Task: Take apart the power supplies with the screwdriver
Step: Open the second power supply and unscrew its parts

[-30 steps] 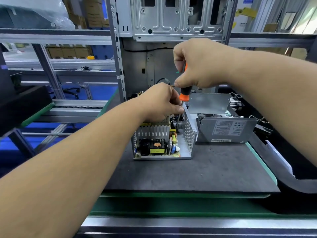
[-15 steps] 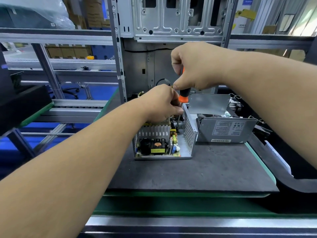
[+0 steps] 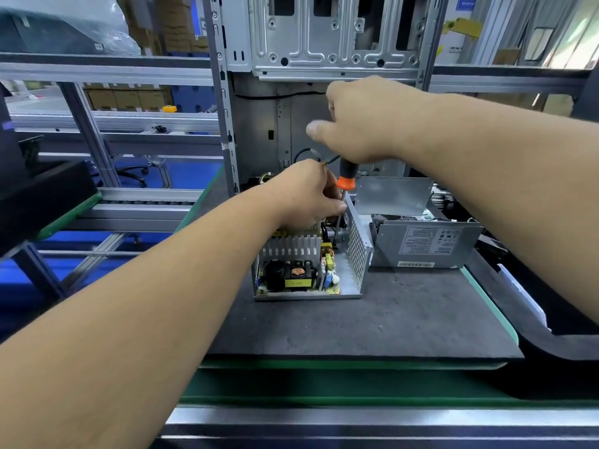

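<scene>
An opened power supply [image 3: 355,254] sits on the dark mat [image 3: 372,319], its circuit board and heat sink exposed. My right hand [image 3: 359,124] grips the black and orange screwdriver [image 3: 346,178] from above; the shaft points straight down into the back of the open case. My left hand [image 3: 308,196] rests on the top rear of the unit, fingers curled beside the shaft; what they hold is hidden. A second, closed power supply [image 3: 424,244] with a label stands just to the right.
A loose metal cover [image 3: 392,196] stands behind the closed unit. A bare computer chassis [image 3: 324,37] rises at the back. A roller conveyor [image 3: 129,205] runs off to the left. A black foam piece [image 3: 567,325] lies along the mat's right edge.
My right hand has shifted its grip on the screwdriver handle, the thumb now sticking out to the left. The left hand and the open unit stay in place.
</scene>
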A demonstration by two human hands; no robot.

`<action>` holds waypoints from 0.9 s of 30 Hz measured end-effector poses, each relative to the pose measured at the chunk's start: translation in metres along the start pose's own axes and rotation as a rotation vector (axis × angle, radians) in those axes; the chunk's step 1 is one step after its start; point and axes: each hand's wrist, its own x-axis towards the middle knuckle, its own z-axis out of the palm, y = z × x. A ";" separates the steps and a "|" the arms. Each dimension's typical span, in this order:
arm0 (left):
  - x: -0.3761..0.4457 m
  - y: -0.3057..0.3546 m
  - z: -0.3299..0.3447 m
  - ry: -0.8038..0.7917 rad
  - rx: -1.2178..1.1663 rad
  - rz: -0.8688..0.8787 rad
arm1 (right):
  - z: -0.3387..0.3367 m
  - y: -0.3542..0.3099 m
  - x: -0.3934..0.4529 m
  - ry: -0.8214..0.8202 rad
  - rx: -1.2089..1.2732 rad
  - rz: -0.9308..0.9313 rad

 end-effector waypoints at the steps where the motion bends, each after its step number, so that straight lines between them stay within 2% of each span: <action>1: 0.000 0.000 0.000 -0.006 0.006 -0.009 | 0.002 0.000 0.002 0.017 -0.011 0.029; 4: 0.000 0.000 0.000 -0.020 0.018 -0.037 | 0.005 0.006 0.005 0.031 0.127 -0.025; 7: 0.000 -0.002 -0.001 0.009 -0.098 -0.041 | 0.002 0.017 0.001 -0.038 0.357 -0.128; 10: 0.000 -0.004 -0.003 0.032 -0.210 -0.043 | 0.004 0.023 -0.010 -0.123 0.709 -0.116; 12: 0.002 -0.005 -0.002 0.033 -0.229 -0.047 | 0.009 0.024 -0.014 -0.117 0.847 -0.092; 16: 0.003 -0.005 -0.001 0.011 -0.270 -0.047 | 0.025 0.018 -0.011 0.049 0.832 -0.057; 19: 0.004 -0.006 0.001 0.019 -0.289 -0.057 | 0.039 0.016 -0.007 0.317 0.691 -0.006; 22: 0.005 -0.006 0.004 0.039 -0.290 -0.084 | 0.047 0.020 -0.008 0.438 0.824 0.043; 24: 0.004 -0.006 0.003 0.034 -0.284 -0.075 | 0.050 0.026 -0.010 0.365 1.061 0.041; 27: 0.002 -0.004 0.002 0.029 -0.327 -0.010 | 0.056 0.037 -0.017 0.169 1.453 -0.096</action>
